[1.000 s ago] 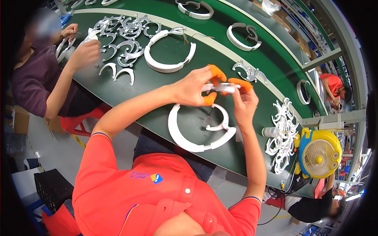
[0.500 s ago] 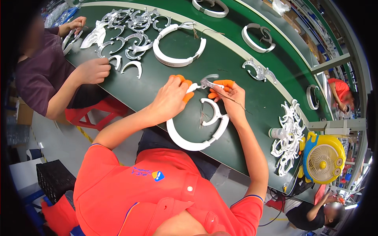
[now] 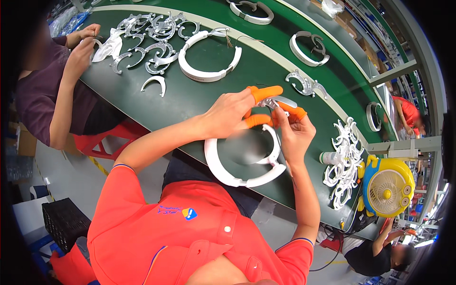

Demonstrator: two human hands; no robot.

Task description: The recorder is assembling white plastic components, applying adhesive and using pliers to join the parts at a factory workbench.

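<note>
Right hand (image 3: 295, 127) pinches small curved grey part (image 3: 285, 101), smooth and plastic-looking, above dark green table (image 3: 190, 107). Left hand (image 3: 232, 114), in orange finger covers (image 3: 269, 92), curls at its left end, grip unclear. Long axis runs sideways, rounded tip pointing right. White ring (image 3: 219, 166) lies below.

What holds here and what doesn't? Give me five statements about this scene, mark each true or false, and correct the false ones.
1. The left hand and right hand both hold a grey curved part. True.
2. The left hand is entirely bare. False: it wears orange finger covers.
3. A white ring-shaped band lies on the green table. True.
4. The yellow-and-blue fan stands left of both hands. False: it is to their right.
5. A pile of white curved pieces lies near the fan. True.
</note>
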